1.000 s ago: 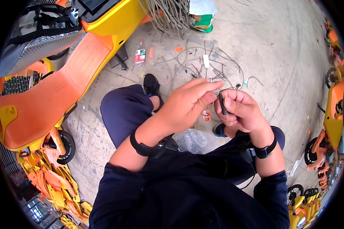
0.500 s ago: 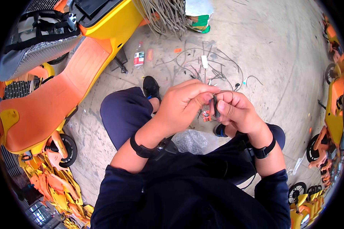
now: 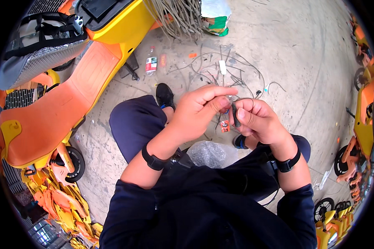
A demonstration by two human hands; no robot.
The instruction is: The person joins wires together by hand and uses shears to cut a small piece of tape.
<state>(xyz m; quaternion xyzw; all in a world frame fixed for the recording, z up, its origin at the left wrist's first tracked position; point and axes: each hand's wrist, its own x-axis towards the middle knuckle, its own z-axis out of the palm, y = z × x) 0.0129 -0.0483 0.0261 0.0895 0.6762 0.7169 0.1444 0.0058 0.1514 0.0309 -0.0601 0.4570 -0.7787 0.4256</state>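
Note:
In front of me, above the floor, my right hand (image 3: 259,120) pinches a short dark cable (image 3: 236,115) upright between thumb and fingers. A thin dark wire loops over the fingertips of that hand. My left hand (image 3: 197,111) is closed right beside it, index finger stretched over the cable's upper end and thumb pressed below. Something small and pale shows at the left thumb tip, too small to name. Beneath the hands lies a small orange-red packet (image 3: 225,126). Loose cables (image 3: 241,74) spread over the floor beyond, with a white flat piece (image 3: 222,67) among them.
A yellow-orange scooter body (image 3: 83,83) stands at left, carrying a grey bag (image 3: 37,58). A bundle of grey cables (image 3: 176,18) hangs at its end. A plastic bottle (image 3: 151,63) lies nearby. Clear plastic wrap (image 3: 212,153) sits between my legs. More scooters (image 3: 363,120) line the right.
My left thumb has drawn back slightly to the left from the cable, opening a small gap between the hands. My right hand keeps its hold, nearly still.

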